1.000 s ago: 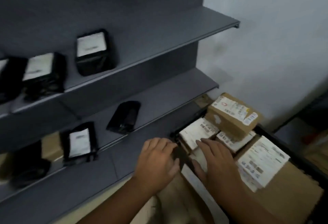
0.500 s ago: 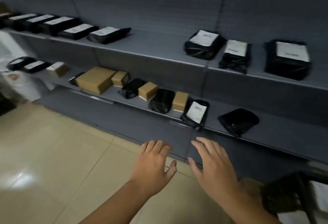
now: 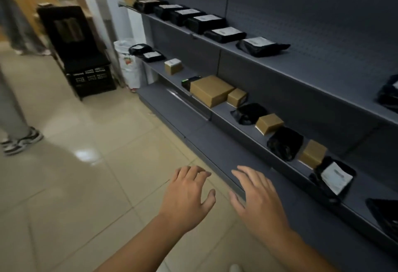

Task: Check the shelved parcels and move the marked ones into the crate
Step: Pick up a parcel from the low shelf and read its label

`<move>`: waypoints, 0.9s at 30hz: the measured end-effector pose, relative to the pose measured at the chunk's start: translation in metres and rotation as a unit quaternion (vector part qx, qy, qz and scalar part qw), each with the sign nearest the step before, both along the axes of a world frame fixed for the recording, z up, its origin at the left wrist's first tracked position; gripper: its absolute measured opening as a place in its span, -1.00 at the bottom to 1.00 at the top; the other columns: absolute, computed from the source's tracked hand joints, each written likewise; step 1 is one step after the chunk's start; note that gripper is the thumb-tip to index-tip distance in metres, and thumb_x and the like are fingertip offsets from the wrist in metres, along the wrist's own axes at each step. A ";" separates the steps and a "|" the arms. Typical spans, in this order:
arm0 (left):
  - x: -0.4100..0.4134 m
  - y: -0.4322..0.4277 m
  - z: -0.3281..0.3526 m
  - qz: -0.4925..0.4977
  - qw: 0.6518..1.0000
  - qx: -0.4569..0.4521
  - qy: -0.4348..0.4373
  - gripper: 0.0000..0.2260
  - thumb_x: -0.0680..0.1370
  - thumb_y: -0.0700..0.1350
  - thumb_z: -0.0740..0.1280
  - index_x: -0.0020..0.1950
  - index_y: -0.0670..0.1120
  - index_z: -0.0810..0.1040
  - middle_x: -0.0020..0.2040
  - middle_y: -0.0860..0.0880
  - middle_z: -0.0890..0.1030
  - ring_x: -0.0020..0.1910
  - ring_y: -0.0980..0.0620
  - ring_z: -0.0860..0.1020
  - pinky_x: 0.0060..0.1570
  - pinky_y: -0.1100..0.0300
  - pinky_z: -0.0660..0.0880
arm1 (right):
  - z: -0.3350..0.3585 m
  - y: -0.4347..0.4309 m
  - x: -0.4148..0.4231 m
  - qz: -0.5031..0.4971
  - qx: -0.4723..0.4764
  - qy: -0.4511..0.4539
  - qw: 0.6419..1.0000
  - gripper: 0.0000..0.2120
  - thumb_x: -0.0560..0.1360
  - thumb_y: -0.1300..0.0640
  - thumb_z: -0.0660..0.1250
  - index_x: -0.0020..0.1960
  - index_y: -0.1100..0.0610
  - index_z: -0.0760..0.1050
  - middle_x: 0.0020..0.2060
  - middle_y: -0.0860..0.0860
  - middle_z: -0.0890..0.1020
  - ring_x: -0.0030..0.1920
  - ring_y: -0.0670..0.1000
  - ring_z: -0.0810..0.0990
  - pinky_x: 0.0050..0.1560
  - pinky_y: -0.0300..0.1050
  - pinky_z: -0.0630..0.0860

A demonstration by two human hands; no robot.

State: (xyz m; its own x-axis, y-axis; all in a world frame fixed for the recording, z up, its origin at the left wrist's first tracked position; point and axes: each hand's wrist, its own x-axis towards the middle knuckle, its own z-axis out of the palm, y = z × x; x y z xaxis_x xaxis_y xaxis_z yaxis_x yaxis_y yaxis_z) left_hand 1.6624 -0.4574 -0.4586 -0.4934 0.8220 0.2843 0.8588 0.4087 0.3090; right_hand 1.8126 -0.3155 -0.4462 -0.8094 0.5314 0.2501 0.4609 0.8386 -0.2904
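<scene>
My left hand (image 3: 187, 196) and my right hand (image 3: 258, 198) hover palm down, fingers spread and empty, over the floor in front of the grey shelving (image 3: 280, 73). The lower shelf carries a large brown box (image 3: 210, 90), smaller brown boxes (image 3: 269, 123), black bags (image 3: 285, 142) and a black bag with a white label (image 3: 333, 178). A row of black labelled parcels (image 3: 224, 33) lines the upper shelf. The crate with the parcels is out of view.
A black folding trolley crate (image 3: 86, 56) stands at the far left end of the shelving beside a white bin bag (image 3: 127, 60). Another person's leg and shoe (image 3: 19, 140) are at the left edge. Beige floor tiles (image 3: 86, 164) stretch between.
My hands left the parcels in the crate and lifted free. My view swung left from the crate along the shelving, so the crate dropped out of sight and the far shelf end appeared.
</scene>
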 end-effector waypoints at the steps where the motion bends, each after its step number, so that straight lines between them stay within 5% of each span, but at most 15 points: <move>1: -0.009 -0.006 0.000 0.012 1.000 0.006 0.000 -0.60 0.55 0.19 0.26 0.25 0.01 0.62 0.12 0.10 0.59 0.11 0.04 0.54 0.23 0.18 0.31 | 0.002 -0.002 -0.014 0.010 0.002 0.001 1.000 -0.56 0.52 -0.03 0.44 0.36 0.04 0.52 0.31 -0.08 0.53 0.28 0.01 0.53 0.28 0.00 0.48; 15: -0.154 -0.025 -0.008 0.129 0.992 0.003 0.002 -0.60 0.56 0.20 0.23 0.27 0.02 0.61 0.14 0.11 0.59 0.14 0.05 0.52 0.22 0.14 0.40 | -0.005 0.008 -0.199 0.117 0.025 0.016 0.993 -0.54 0.44 0.03 0.53 0.31 0.05 0.54 0.25 -0.04 0.58 0.21 0.05 0.59 0.18 0.04 0.56; 27: -0.339 0.081 -0.013 0.120 0.992 -0.044 0.002 -0.59 0.57 0.21 0.22 0.28 0.02 0.61 0.17 0.10 0.59 0.17 0.03 0.54 0.25 0.08 0.44 | -0.032 0.109 -0.382 0.117 -0.052 -0.040 0.991 -0.56 0.55 -0.05 0.40 0.40 0.02 0.50 0.35 -0.06 0.52 0.29 0.00 0.53 0.20 -0.08 0.51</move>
